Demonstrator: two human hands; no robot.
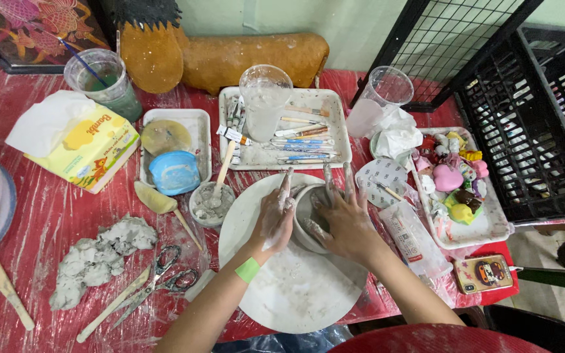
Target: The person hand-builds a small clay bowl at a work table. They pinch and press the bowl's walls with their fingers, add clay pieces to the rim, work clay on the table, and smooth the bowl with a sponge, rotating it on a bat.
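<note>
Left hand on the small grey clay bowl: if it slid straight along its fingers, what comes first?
The left hand points up-frame. Past the round white turntable's rim, it would likely first meet the white rectangular tray of paint tubes and brushes; heights are hard to judge.

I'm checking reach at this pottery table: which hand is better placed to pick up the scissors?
Left. The left hand rests on the clay bowl on the side facing the scissors, which lie to the left of the round board. The right hand would have to cross over the bowl.
</note>
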